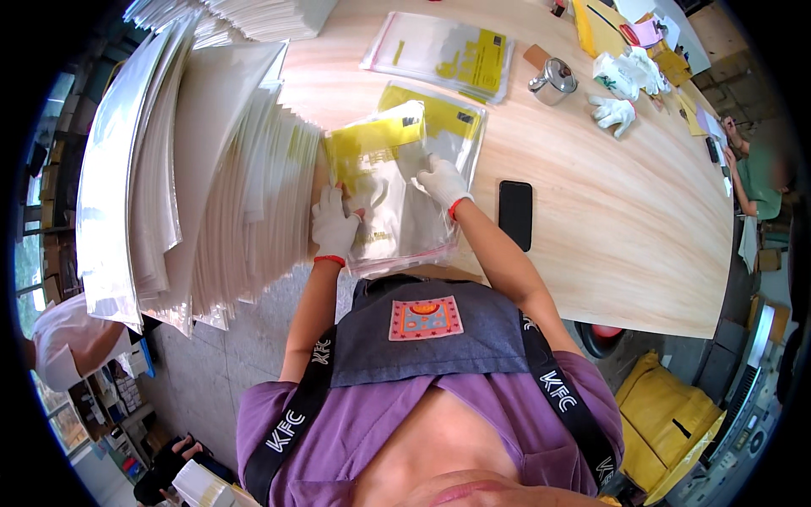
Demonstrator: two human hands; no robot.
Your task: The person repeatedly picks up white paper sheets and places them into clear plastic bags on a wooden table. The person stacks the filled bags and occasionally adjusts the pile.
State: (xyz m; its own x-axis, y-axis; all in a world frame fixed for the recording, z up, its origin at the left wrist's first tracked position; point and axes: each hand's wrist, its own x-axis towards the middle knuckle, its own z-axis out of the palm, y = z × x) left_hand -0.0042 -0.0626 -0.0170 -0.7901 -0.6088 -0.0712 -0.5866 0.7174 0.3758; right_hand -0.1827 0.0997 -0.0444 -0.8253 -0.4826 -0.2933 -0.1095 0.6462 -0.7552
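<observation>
A clear plastic bag [376, 198] with a yellow printed band lies tilted before me at the table's near edge. My left hand [335, 224], in a white glove with a red cuff, grips its left edge, thumb on top. On the opposite side my right hand [445, 182], gloved the same way, pinches the bag's right edge. Underneath and slightly to the right rests a stack of similar bags [460, 127], partly covered. Beside my left hand, a tall pile of clear plastic bags [270, 177] leans in layers.
Farther back lies another bag stack [439, 55]. A lidded metal pot [554, 81], a loose white glove [612, 114] and a tissue pack [617, 78] stand back right. A black phone [515, 216] lies right of my forearm. Another person [764, 173] sits at the right edge.
</observation>
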